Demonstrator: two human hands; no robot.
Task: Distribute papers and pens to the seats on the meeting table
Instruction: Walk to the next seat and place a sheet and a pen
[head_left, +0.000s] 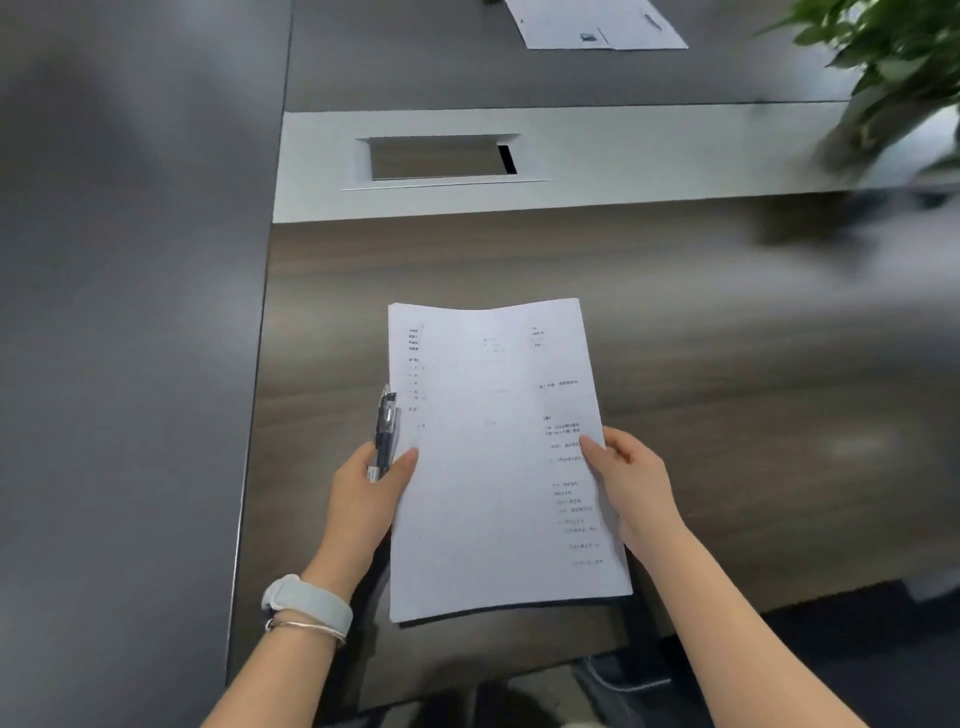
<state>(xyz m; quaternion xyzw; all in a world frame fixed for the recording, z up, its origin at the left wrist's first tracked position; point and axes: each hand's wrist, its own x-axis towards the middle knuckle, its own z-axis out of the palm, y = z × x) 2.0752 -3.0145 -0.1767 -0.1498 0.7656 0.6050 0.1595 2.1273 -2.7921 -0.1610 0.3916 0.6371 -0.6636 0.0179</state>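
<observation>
A stack of papers (498, 457) is being held above the dark wood-grain table (727, 364) by both hands, its printed face turned up and its far edge slightly bowed. The left hand (366, 488) is being closed on the stack's left edge, thumb on top, and pens (384, 431) are being gripped in the same hand, their clip ends sticking out past the fingers alongside the sheet's left margin; how many pens there are cannot be told. The right hand (631, 480) is being closed on the right edge, thumb pressed on the printed face. A pale watch band (306, 603) and thin bracelets are being worn on the left wrist. Beyond the hands, a light grey strip (649, 156) is being crossed by the view, with a rectangular cable hatch (439, 156) set in it just left of the stack's line. Farther beyond, more sheets (597, 23) are lying on the table with a pen on them. Far to the right and ahead, a blurred leafy plant (893, 62) is overhanging the strip. Bare wood is being left open ahead of and to the right of the hands. The table's left edge is running close beside the left hand, with grey floor (124, 364) past it, and the near edge is lying beneath the forearms.
</observation>
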